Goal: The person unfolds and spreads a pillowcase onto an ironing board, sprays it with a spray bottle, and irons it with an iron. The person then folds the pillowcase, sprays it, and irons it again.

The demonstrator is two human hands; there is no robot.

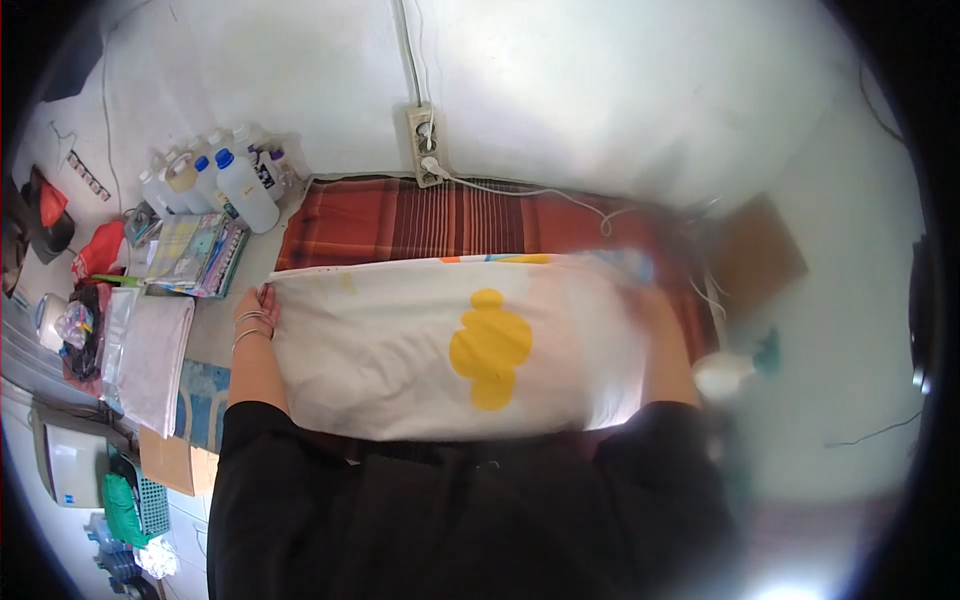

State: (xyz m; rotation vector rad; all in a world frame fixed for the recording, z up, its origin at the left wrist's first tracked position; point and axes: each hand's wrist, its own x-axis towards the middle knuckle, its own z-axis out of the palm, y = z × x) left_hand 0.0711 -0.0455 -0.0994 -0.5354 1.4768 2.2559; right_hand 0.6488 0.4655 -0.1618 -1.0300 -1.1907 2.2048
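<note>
A folded white cloth [380,350] with a yellow cloud-like print lies spread in front of me, with more coloured print along its far edge. At its left end, my left hand [257,312], with bangles at the wrist, has its fingers closed on the cloth's far corner. My right hand [637,297] is over the right end of the cloth; haze and blur in that part of the view hide its fingers. Beneath the cloth is a red and brown plaid cover [350,220].
Several bottles [247,190] and a stack of books or folded cloths [198,250] stand at the left. A power strip [425,145] with a white cable hangs on the wall. At the right are a brown board [757,255] and a white bottle with a green top [725,375].
</note>
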